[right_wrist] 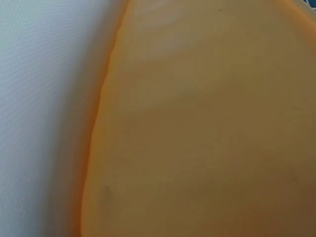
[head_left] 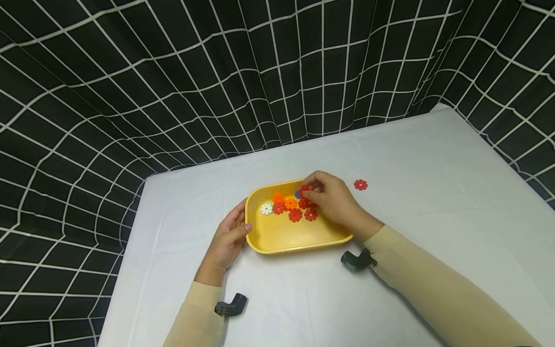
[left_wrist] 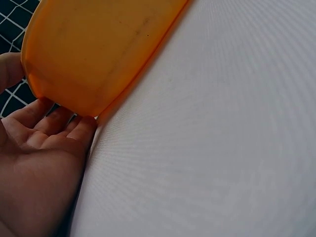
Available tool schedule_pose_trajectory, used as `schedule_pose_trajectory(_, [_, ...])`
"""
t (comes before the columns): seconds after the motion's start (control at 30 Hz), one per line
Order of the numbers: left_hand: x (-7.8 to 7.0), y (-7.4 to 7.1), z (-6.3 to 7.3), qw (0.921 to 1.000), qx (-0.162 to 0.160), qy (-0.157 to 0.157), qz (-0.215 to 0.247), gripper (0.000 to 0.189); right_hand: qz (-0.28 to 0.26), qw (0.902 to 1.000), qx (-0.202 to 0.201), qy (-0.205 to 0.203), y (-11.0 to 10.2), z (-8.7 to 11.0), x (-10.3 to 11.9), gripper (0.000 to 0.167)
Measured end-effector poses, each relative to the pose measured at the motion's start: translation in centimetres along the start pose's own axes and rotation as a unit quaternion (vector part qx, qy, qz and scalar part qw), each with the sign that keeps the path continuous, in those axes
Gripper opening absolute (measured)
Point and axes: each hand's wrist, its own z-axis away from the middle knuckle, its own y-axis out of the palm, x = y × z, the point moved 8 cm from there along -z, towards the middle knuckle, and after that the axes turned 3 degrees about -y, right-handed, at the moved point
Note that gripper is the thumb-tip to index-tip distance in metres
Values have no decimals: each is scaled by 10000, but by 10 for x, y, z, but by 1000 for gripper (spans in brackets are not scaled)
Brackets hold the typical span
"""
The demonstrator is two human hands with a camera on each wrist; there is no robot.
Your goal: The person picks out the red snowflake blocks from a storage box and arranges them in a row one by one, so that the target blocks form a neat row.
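A yellow plastic tray (head_left: 282, 237) stands on the white cloth. My left hand (head_left: 230, 238) grips its left end, thumb over the rim and fingers against the outer wall, as the left wrist view also shows at the tray wall (left_wrist: 98, 54). Over the far right part of the tray, my right hand (head_left: 338, 200) pinches a red snowflake disc (head_left: 305, 191) between thumb and fingers. Beneath and beside it lie several red discs (head_left: 295, 215), orange discs (head_left: 278, 198), a white disc (head_left: 266, 208) and a partly hidden blue disc (head_left: 298, 193). In the right wrist view the tray wall (right_wrist: 197, 128) hides the right hand.
One red disc (head_left: 361, 184) lies on the white cloth (head_left: 412, 193) to the right of the tray. A black curtain with a white grid (head_left: 282, 72) hangs behind and at both sides. Dark wrist cameras (head_left: 231, 305) are worn on both forearms.
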Motion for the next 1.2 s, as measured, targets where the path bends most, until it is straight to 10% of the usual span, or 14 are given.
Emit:
schedule_pose_trajectory(0.67, [2, -2, -1, 10000, -17, 13, 4, 69, -1350, 9903, -48, -335, -6, 7, 6, 21])
schedule_pose_trajectory(1.2, [2, -2, 0, 10000, -64, -27, 50, 68, -1264, 9914, 88, -317, -25, 14, 12, 23])
